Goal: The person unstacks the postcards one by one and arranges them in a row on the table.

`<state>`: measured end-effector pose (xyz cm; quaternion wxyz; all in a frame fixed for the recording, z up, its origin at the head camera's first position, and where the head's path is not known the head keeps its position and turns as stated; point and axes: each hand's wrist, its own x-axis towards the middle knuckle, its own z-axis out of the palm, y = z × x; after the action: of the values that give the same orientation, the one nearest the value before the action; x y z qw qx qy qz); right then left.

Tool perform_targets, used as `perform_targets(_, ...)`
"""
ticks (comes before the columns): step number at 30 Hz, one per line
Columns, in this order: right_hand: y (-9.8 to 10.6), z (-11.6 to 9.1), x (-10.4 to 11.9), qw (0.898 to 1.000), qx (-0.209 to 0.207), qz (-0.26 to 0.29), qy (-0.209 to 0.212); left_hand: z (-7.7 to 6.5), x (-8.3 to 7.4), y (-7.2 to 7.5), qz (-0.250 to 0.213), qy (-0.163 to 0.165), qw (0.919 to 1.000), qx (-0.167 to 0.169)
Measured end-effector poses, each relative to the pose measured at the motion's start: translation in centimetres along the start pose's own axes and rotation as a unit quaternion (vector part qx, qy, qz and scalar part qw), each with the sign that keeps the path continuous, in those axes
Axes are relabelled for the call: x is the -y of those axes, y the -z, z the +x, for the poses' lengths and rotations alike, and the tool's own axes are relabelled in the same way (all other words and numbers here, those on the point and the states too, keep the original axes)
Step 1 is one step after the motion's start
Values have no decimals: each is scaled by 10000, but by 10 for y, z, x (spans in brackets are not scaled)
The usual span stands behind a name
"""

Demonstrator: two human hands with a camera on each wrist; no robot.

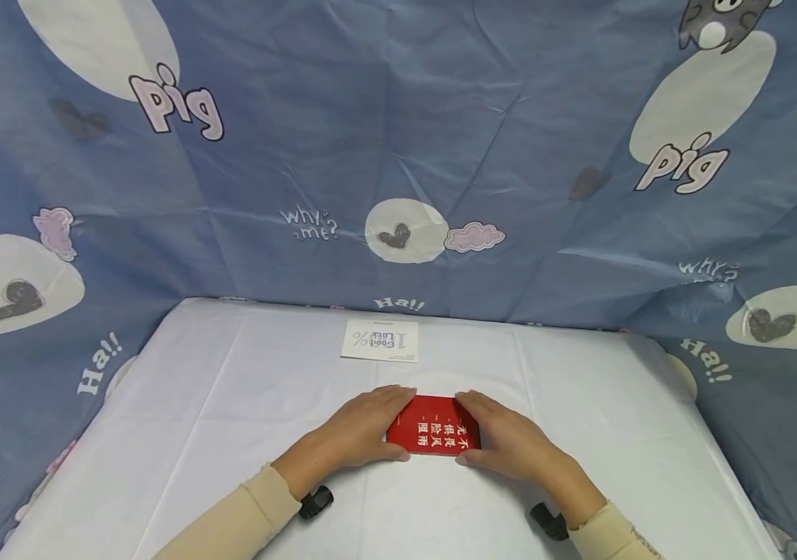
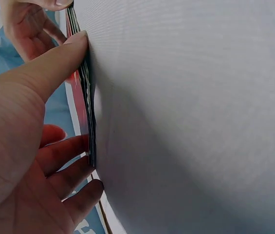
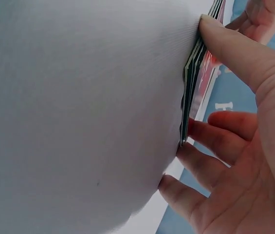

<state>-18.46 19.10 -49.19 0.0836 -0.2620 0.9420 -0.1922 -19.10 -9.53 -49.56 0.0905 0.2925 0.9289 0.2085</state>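
Note:
A thin stack of cards (image 1: 433, 426) lies low over the white tabletop in front of me, its red top card printed with white Chinese characters. My left hand (image 1: 363, 426) grips its left end, thumb on the near edge and fingers on the far edge. At the opposite end, my right hand (image 1: 512, 445) holds it the same way. Several thin layers show along the edge of the stack (image 2: 85, 87) in the left wrist view. From the right wrist, the layered edge (image 3: 192, 80) appears slightly fanned apart between thumb and fingertips.
Beyond the hands, a white card (image 1: 359, 350) with "Good Luck" print lies flat near the back of the white-covered table (image 1: 265, 373). A blue cloth (image 1: 328, 155) with pig and heart prints hangs behind and along both sides.

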Motion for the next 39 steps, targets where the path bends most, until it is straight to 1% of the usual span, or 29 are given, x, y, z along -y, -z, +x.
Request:
perform_targets(6, -1, -1, 0, 10000, -24, 28, -80, 0, 1, 0, 29, -72, 10000, -62)
perform_targets(12, -1, 0, 0, 9999, -47, 38, -102, 0, 1, 0, 19, -55, 10000, -81)
perform_targets(20, -1, -1, -1, 9999, -76, 148, -16, 0, 2, 1, 42, -105, 9999, -117)
perform_targets(30, -1, 0, -2, 9999, -60, 125, -27, 0, 3, 0, 88, -133, 9998, -100)
perform_targets(34, 1, 0, -2, 9999, -36, 113, -2, 0, 3, 0, 103, -182, 9997, -102)
perform_targets(39, 6, 0, -2, 9998, -75, 152, 83, 2, 4, 1, 168, -304, 9992, -189)
